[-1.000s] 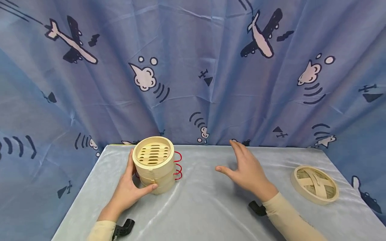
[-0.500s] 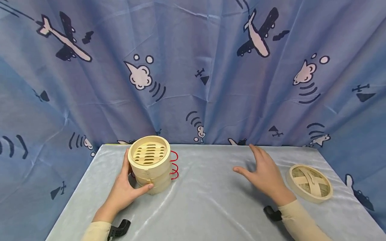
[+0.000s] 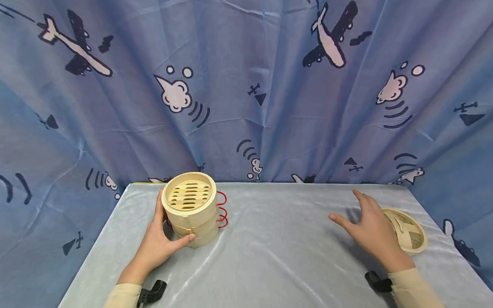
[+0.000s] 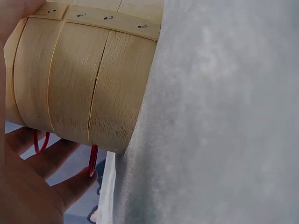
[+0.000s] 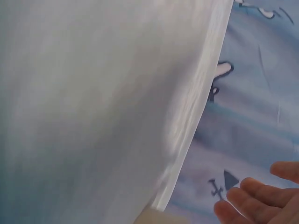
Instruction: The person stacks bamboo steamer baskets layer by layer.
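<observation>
Curtain [image 3: 231, 42]: hanging behind table [image 3: 269, 239].
Left hand [image 3: 158, 241]: gripping steamer stack [image 3: 194, 218]; uneven pressure risking toppling.
Right hand [image 3: 371, 231]: hovering empty; low sweep risking bumping lid [image 3: 412, 235].

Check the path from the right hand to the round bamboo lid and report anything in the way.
Nothing visible is. In the head view, the right hand overlaps the left side of the bamboo lid, with no object between; I cannot tell whether they touch.

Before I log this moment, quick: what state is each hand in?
Left hand: holding the stacked bamboo steamer.
Right hand: open, holding nothing.
</observation>
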The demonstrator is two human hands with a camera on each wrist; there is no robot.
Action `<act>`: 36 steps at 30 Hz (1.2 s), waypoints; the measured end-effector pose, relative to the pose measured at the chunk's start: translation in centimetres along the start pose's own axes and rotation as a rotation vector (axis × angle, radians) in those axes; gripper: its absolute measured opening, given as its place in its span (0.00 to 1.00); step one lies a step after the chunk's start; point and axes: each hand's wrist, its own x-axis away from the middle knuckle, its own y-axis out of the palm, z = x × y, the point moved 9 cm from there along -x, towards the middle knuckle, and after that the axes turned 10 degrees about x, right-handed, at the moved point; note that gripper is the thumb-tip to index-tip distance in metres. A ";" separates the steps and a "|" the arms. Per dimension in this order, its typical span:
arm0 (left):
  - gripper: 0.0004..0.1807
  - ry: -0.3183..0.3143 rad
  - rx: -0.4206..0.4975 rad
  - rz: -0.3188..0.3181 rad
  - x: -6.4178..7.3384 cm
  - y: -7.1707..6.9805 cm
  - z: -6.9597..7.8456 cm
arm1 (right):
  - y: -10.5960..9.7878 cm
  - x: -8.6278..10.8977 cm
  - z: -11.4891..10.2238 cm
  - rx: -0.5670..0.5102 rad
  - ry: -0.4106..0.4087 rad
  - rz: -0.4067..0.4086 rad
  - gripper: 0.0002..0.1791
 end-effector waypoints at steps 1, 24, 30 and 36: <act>0.78 -0.001 -0.002 0.000 0.0 0.0 0.3 | -0.1 0.1 0.4 0.004 0.007 -0.001 0.63; 0.79 0.031 0.013 0.014 -0.3 0.1 -2.8 | -0.8 2.0 10.1 0.159 0.207 -0.074 0.59; 0.79 0.033 0.009 0.012 -0.3 0.0 -3.0 | 0.2 2.5 11.6 0.188 0.198 -0.175 0.60; 0.79 0.029 0.009 0.009 -0.3 0.1 -3.0 | 0.9 2.9 11.7 0.150 0.152 -0.192 0.60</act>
